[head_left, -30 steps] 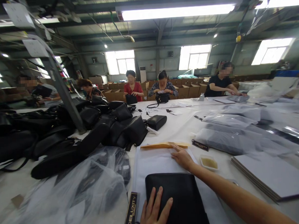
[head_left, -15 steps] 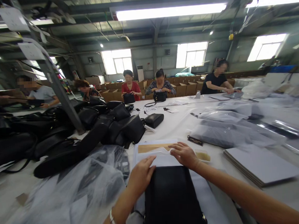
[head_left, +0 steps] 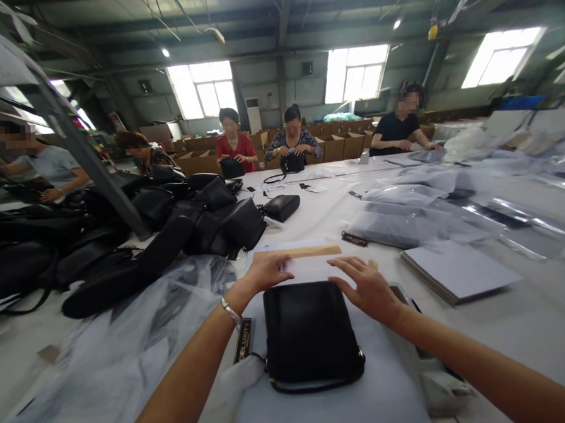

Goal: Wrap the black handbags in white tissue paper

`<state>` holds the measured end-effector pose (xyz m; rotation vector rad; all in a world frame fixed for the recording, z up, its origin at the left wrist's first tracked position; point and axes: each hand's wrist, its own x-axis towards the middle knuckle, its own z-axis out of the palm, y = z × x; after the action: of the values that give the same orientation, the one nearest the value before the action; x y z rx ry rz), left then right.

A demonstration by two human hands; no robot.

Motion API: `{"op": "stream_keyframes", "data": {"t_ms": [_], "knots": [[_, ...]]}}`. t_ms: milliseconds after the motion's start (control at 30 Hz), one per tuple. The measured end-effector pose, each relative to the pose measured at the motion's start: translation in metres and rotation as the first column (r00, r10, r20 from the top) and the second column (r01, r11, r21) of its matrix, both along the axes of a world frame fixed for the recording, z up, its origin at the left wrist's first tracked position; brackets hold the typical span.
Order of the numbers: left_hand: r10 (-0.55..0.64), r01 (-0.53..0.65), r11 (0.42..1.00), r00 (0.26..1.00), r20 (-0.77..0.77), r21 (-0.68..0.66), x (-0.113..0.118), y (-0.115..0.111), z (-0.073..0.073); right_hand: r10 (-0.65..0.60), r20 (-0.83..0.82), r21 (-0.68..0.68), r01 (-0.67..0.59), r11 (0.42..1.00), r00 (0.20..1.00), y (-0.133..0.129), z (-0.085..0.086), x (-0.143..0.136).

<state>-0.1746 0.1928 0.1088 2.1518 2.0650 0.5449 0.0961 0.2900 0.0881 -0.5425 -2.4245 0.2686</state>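
A black handbag [head_left: 310, 336] lies flat on a pale sheet or bag [head_left: 331, 411], its strap curving along the near edge. Just beyond its far edge is a white sheet [head_left: 311, 270]. My left hand [head_left: 267, 272] is at the sheet's left side, thumb and fingers apart, with some blur at the fingertips. At the right, my right hand [head_left: 369, 289] has its fingers spread over the sheet, thumb close to the handbag's far corner. A tan strip [head_left: 303, 251] runs behind both hands. Beside my left wrist lies a black DELUXITY tag [head_left: 243, 341].
Black bags [head_left: 207, 222] are heaped at the left behind clear plastic [head_left: 142, 345]. White boards [head_left: 456, 272] are stacked at the right, with plastic-wrapped goods [head_left: 406, 214] beyond. A metal post [head_left: 89, 146] rises at the left. Several people work across the table.
The handbag now shows whole, with the tag beside it. My left hand has moved away from the handbag's far edge, and my right hand's fingers have spread. The view has tilted down.
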Motion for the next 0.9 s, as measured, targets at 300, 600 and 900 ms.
{"op": "stream_keyframes", "data": {"t_ms": [300, 600, 900], "knots": [[0.007, -0.001, 0.997, 0.997, -0.083, 0.071, 0.008, -0.013, 0.001, -0.052, 0.311, -0.748, 0.278, 0.603, 0.949, -0.074, -0.058, 0.049], [-0.048, 0.073, 0.99, 0.979, -0.201, 0.119, 0.024, -0.04, 0.004, -0.116, -0.031, -0.982, -0.008, 0.187, 0.993, -0.108, -0.067, 0.053], [-0.176, 0.246, 0.958, 0.911, -0.373, 0.15, 0.069, -0.118, -0.002, -0.114, 0.129, -0.85, 0.169, 0.499, 0.985, -0.143, -0.073, 0.102]]}}
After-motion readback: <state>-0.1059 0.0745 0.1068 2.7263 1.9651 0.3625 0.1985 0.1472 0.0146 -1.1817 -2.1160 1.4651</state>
